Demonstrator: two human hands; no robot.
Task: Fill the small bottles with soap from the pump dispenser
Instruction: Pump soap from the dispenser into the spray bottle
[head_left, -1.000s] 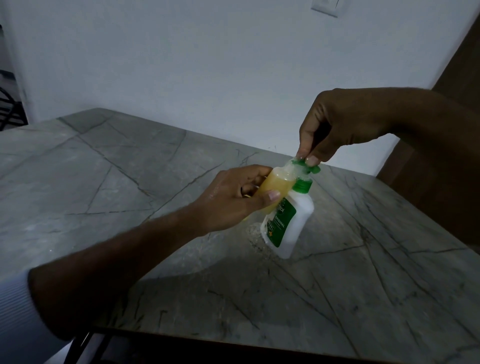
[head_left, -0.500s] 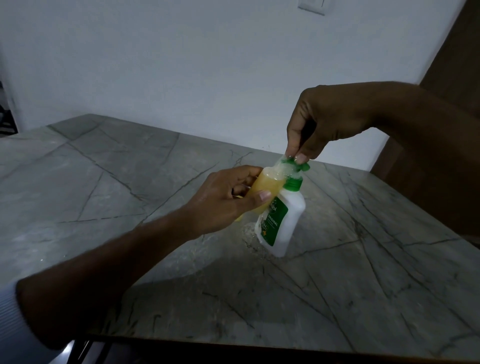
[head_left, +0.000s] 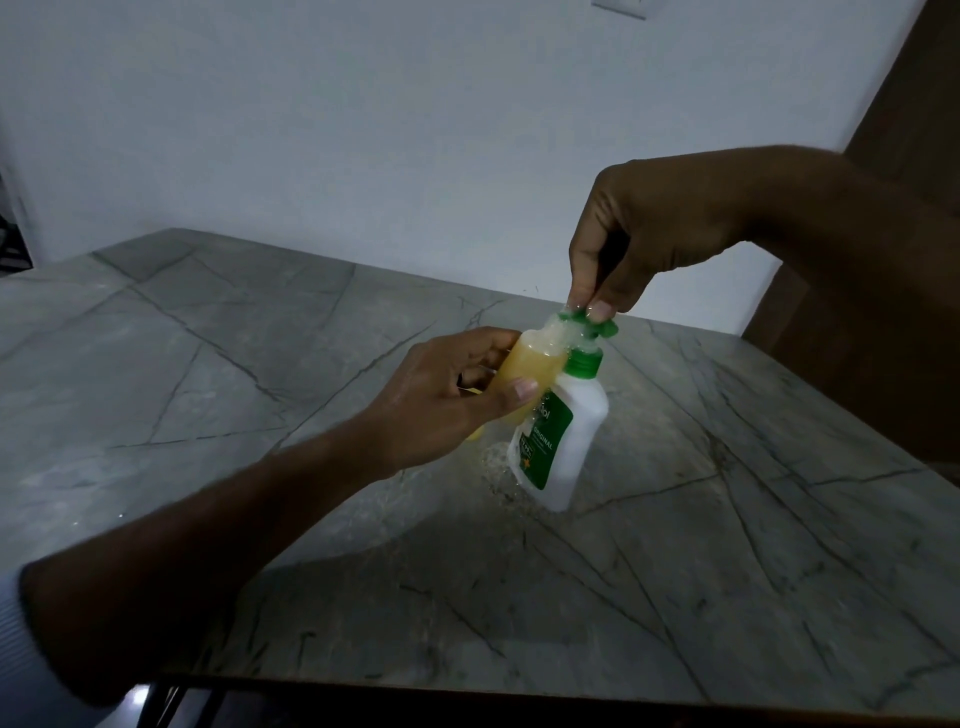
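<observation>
A white pump dispenser (head_left: 569, 441) with a green label and green collar stands on the grey marble table (head_left: 675, 545), leaning slightly. My right hand (head_left: 639, 234) comes down from above and its fingertips press on the green pump head (head_left: 587, 322). My left hand (head_left: 441, 400) grips a small clear bottle (head_left: 530, 369) holding yellow-orange soap. The bottle is tilted, with its open mouth right under the pump nozzle, touching the dispenser's neck. Foam or clear liquid shows at the bottle's mouth.
A wet, glistening patch (head_left: 496, 467) lies on the table at the dispenser's foot. A white wall (head_left: 363, 130) runs behind the table and a dark wooden panel (head_left: 909, 130) stands at the right. The table's near edge (head_left: 467, 691) is close to me.
Both hands, the small bottle and the dispenser keep the same arrangement; they only shifted slightly in the picture as my head moved. The pump head stays pressed under my right fingertips.
</observation>
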